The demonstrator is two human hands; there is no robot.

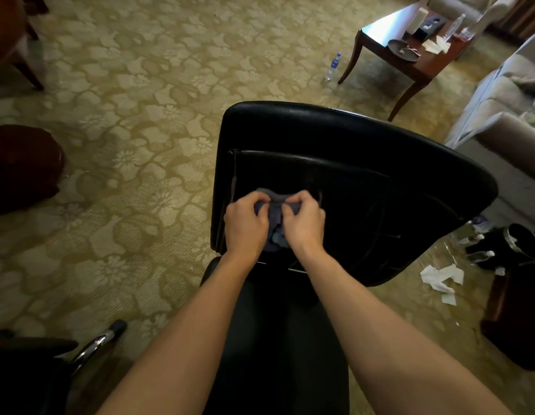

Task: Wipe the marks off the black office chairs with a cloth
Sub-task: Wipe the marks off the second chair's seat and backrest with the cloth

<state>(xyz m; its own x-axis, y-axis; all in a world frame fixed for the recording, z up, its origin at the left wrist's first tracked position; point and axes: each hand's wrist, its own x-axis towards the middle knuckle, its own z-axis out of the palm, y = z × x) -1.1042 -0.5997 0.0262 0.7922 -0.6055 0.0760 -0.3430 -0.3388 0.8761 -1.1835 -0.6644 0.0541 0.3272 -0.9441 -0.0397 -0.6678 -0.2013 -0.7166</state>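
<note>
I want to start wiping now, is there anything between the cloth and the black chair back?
Nothing visible. Both hands, left and right, grip the bunched cloth right over the chair back, whose black surface shows no objects on it.

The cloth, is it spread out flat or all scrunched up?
Scrunched up. The cloth is bunched between the left hand and right hand, whose fingers pinch it against the black chair.

Two hands (245, 223) (303, 223); one cloth (275, 217); two chairs (365, 163) (29, 363).
</note>
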